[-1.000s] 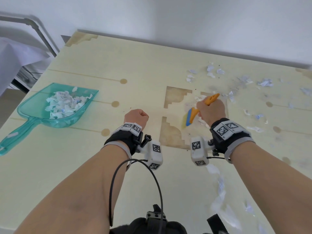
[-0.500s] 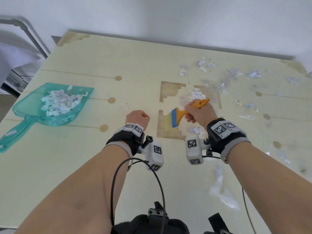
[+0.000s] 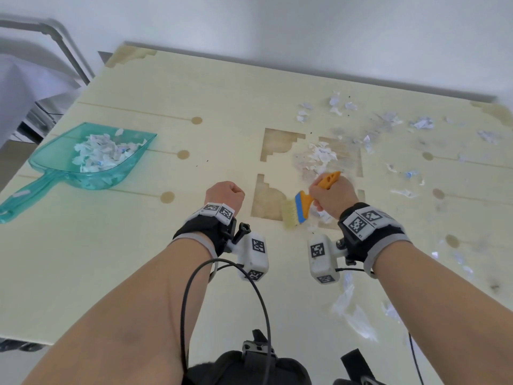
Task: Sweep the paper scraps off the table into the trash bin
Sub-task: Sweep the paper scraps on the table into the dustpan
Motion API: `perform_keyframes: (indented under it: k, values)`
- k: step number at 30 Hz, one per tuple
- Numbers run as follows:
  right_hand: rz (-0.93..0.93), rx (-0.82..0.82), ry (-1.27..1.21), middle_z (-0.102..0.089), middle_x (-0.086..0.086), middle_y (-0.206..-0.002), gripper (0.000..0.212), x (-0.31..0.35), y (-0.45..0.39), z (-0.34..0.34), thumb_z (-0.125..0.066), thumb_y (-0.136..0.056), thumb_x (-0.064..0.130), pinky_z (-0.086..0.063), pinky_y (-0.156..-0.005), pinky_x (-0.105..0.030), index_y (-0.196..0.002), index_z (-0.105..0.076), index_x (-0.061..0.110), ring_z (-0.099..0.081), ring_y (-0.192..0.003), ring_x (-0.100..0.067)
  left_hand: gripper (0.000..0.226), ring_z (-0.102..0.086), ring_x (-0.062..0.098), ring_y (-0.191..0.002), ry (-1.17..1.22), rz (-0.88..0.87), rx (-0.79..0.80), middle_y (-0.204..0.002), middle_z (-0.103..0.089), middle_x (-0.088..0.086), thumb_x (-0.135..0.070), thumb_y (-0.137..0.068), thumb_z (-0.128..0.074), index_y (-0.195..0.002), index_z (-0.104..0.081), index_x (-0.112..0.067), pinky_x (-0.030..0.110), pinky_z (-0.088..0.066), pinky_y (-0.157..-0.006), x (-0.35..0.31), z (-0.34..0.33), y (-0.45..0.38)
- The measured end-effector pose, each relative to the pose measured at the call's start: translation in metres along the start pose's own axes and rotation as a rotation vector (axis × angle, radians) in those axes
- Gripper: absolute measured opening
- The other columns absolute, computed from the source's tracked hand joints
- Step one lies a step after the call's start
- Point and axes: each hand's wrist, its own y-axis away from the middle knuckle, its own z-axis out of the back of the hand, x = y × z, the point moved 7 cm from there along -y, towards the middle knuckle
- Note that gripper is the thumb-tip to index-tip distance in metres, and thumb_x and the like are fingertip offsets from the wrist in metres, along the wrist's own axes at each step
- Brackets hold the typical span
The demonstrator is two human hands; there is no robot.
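Note:
My right hand [image 3: 331,197] grips the orange handle of a small brush [image 3: 301,207] with a blue band; its pale bristles point left and down onto the table. A small heap of white paper scraps [image 3: 320,155] lies just beyond the brush, and more scraps [image 3: 420,124] are strewn over the table's right side. My left hand [image 3: 225,195] is curled into a fist above the table middle and holds nothing. A teal dustpan [image 3: 83,159] lies at the left, its scoop full of scraps. No trash bin is in view.
The pale wooden table [image 3: 222,101] reaches a white wall at the back. A metal frame [image 3: 69,48] stands past its left edge. Loose scraps [image 3: 352,315] lie near the front right edge. A cable hangs from my left wrist.
My right hand has drawn the brush toward me and to the left, away from the heap of scraps. My left fist has stayed about where it was.

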Motion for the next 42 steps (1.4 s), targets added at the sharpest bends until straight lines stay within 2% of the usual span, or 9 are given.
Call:
perform_keyframes:
  k: [4,9,14,18,22,27,29,36,42]
  values:
    - [0.076,-0.164,-0.005,-0.058,-0.012,-0.068,0.014,-0.004,0.002,0.033,-0.053,-0.085,0.014,-0.051,-0.067,-0.037,-0.073,-0.054,0.007,-0.056,-0.063,-0.025,0.018,-0.063,0.025,-0.092,0.001,0.046,-0.022,-0.100,-0.071,0.006,-0.015,-0.090,-0.052,-0.093,-0.070,-0.012,0.024,-0.042,-0.070,0.005,-0.007,0.013]
    - [0.115,0.220,-0.094,-0.059,-0.008,-0.060,0.010,0.001,0.019,-0.006,-0.057,-0.087,0.007,-0.044,-0.045,-0.017,-0.077,-0.059,0.009,-0.051,-0.042,-0.010,0.015,-0.065,0.025,-0.088,0.027,0.054,-0.015,-0.097,-0.072,0.007,-0.014,-0.088,-0.053,-0.083,-0.067,-0.017,0.026,-0.047,-0.073,0.004,-0.021,0.030]
    - [0.140,-0.014,0.222,-0.058,-0.017,-0.074,0.016,-0.011,0.007,0.034,-0.049,-0.089,0.010,-0.052,-0.075,-0.039,-0.086,-0.060,0.000,-0.055,-0.069,-0.027,0.015,-0.066,0.026,-0.093,0.039,0.055,-0.022,-0.097,-0.072,0.005,-0.015,-0.088,-0.053,-0.077,-0.062,-0.022,0.025,-0.046,-0.071,-0.001,-0.026,0.040]
    - [0.163,0.054,-0.107,-0.059,-0.011,-0.060,0.012,-0.010,0.013,0.043,-0.057,-0.085,0.008,-0.048,-0.054,-0.030,-0.073,-0.058,0.007,-0.053,-0.051,-0.019,0.015,-0.066,0.028,-0.094,0.048,0.070,-0.033,-0.097,-0.072,0.007,-0.014,-0.087,-0.053,-0.080,-0.065,-0.019,0.028,-0.050,-0.075,-0.001,-0.032,0.046]
    - [0.122,0.275,-0.041,-0.056,-0.009,-0.057,0.008,-0.024,0.021,0.015,-0.057,-0.085,0.004,-0.040,-0.039,-0.015,-0.078,-0.059,0.005,-0.048,-0.035,-0.005,0.017,-0.066,0.029,-0.095,0.052,0.057,-0.035,-0.098,-0.072,0.008,-0.014,-0.088,-0.052,-0.085,-0.069,-0.014,0.030,-0.051,-0.078,-0.009,-0.039,0.050]
    - [0.127,0.048,0.051,-0.058,-0.008,-0.060,0.008,-0.041,0.009,0.054,-0.056,-0.084,0.007,-0.050,-0.065,-0.033,-0.079,-0.061,0.005,-0.052,-0.051,-0.018,0.017,-0.066,0.028,-0.096,0.062,0.057,-0.042,-0.100,-0.072,0.007,-0.013,-0.088,-0.053,-0.084,-0.069,-0.016,0.029,-0.050,-0.077,-0.014,-0.043,0.053]
    - [0.155,-0.003,-0.012,-0.058,-0.009,-0.062,0.011,-0.037,0.009,0.070,-0.056,-0.084,0.005,-0.050,-0.065,-0.034,-0.074,-0.059,0.010,-0.053,-0.052,-0.020,0.016,-0.067,0.027,-0.095,0.052,0.062,-0.039,-0.100,-0.072,0.006,-0.015,-0.088,-0.053,-0.083,-0.068,-0.017,0.026,-0.047,-0.073,-0.017,-0.046,0.055]
    - [0.135,0.433,-0.031,-0.061,-0.010,-0.060,0.012,-0.038,0.035,0.032,-0.061,-0.085,0.001,-0.042,-0.041,-0.016,-0.077,-0.064,0.010,-0.053,-0.040,-0.008,0.017,-0.066,0.028,-0.095,0.052,0.045,-0.041,-0.100,-0.072,0.008,-0.015,-0.088,-0.053,-0.089,-0.070,-0.013,0.031,-0.052,-0.081,-0.027,-0.056,0.060]
    - [0.098,0.118,0.025,-0.057,-0.008,-0.058,0.011,-0.054,0.018,0.073,-0.058,-0.083,0.003,-0.044,-0.052,-0.022,-0.076,-0.065,0.009,-0.051,-0.050,-0.017,0.017,-0.067,0.027,-0.096,0.042,0.064,-0.041,-0.102,-0.072,0.007,-0.014,-0.088,-0.053,-0.089,-0.070,-0.013,0.031,-0.052,-0.082,-0.023,-0.060,0.066]
